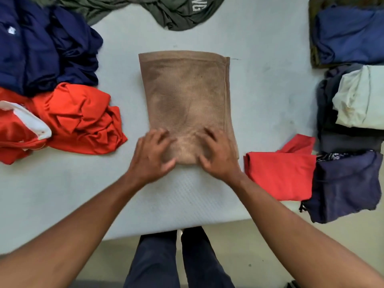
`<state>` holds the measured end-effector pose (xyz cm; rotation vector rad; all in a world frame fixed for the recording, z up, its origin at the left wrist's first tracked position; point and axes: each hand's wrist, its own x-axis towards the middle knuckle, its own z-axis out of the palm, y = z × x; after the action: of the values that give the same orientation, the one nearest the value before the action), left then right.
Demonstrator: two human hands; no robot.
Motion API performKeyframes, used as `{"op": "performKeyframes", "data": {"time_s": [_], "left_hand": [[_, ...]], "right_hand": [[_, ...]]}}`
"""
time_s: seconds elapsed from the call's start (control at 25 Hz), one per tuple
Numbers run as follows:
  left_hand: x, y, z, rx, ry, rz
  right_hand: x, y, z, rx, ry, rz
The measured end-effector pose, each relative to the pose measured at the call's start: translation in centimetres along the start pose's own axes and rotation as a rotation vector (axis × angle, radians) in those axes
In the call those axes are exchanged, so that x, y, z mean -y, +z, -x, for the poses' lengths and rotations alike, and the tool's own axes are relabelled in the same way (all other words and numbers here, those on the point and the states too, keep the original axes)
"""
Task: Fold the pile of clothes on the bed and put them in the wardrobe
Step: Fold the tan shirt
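I am gripping the near end of the tan garment (pixel 187 96) with both hands; my left hand (pixel 151 156) and right hand (pixel 218 154) are lying side by side, a little apart, fingers curled over the cloth and thumbs pinching at its near edge, though both are blurring; the garment is lying folded into a long strip in the middle of the frame, flat on the bed (pixel 270 80); unfolded clothes are lying at the left, a navy heap (pixel 47 48) in the upper left and an orange-red heap (pixel 79 121) just below it, touching it; an olive-green garment (pixel 166 11) is sprawling along the top edge; folded pieces are sitting at the right, a blue one (pixel 349 34) in the upper right, a pale one (pixel 361 96) on dark cloth below it, a red one (pixel 282 175) beside my right hand, and a dark navy one (pixel 345 183) overlapping the red one's right side.
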<state>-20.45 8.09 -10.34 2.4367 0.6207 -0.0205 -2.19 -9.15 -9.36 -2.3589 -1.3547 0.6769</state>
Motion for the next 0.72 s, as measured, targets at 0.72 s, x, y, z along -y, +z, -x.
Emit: {"op": "performKeyframes", "data": {"time_s": [0.72], "left_hand": [[-3.7, -3.1, -3.2, 0.322, -0.153, -0.248]], "right_hand": [[1.7, -5.1, -1.1, 0.287, 0.080, 0.286]]}}
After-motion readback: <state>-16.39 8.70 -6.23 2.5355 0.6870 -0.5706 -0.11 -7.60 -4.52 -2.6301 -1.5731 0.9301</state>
